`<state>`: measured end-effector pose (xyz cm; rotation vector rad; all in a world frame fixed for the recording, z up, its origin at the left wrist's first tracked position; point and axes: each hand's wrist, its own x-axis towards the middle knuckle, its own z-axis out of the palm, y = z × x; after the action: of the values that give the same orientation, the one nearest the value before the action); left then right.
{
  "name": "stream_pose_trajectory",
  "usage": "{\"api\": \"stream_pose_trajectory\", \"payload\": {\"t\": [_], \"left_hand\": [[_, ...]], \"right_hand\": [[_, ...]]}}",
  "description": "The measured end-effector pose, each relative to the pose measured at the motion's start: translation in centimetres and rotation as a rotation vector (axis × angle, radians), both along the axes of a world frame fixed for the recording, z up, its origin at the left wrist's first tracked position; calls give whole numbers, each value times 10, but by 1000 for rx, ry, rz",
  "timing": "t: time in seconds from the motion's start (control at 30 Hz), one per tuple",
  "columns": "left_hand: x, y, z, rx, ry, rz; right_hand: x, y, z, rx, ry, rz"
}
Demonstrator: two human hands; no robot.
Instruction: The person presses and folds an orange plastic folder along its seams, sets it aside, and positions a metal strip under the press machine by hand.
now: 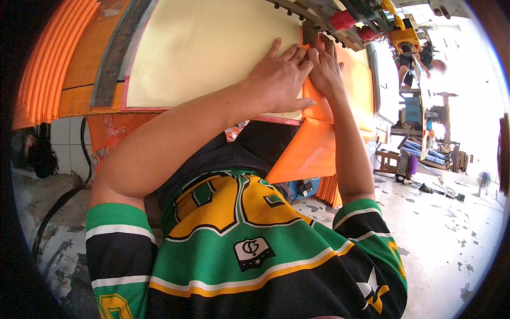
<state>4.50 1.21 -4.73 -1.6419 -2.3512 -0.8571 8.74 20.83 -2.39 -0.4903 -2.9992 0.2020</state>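
Note:
My left hand lies on the right edge of a cream sheet, its fingers spread and its thumb over the orange material. Right beside it, my right hand presses on an orange sheet, fingers extended and close to the left hand's fingertips. Both hands rest just below a dark metal bar of a machine. An orange flap hangs over the front edge below my hands. What lies under the fingertips is partly hidden.
A stack of folded orange sheets stands at the far left, next to a grey metal strip. Red and yellow machine parts are at the upper right. Farther right are another person, a stool and a fan.

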Motion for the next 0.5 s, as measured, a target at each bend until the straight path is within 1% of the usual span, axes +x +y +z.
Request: {"api": "stream_pose_trajectory", "payload": {"t": [0.27, 0.3, 0.37, 0.4, 0.47, 0.5], "left_hand": [[0, -1, 1, -2, -11, -4], [0, -2, 4, -17, -20, -10], [0, -2, 4, -34, -28, -18], [0, -1, 2, -17, -25, -15], [1, 2, -1, 3, -20, -18], [0, 2, -1, 9, -10, -13]], "right_hand": [[-1, 6, 1, -11, -26, 2], [-3, 21, -7, 66, -53, 88], [-5, 42, -24, 141, -80, 174], [-7, 42, -25, 144, -51, 181], [-3, 43, -25, 149, -20, 184], [-1, 23, -9, 79, -39, 107]]}}
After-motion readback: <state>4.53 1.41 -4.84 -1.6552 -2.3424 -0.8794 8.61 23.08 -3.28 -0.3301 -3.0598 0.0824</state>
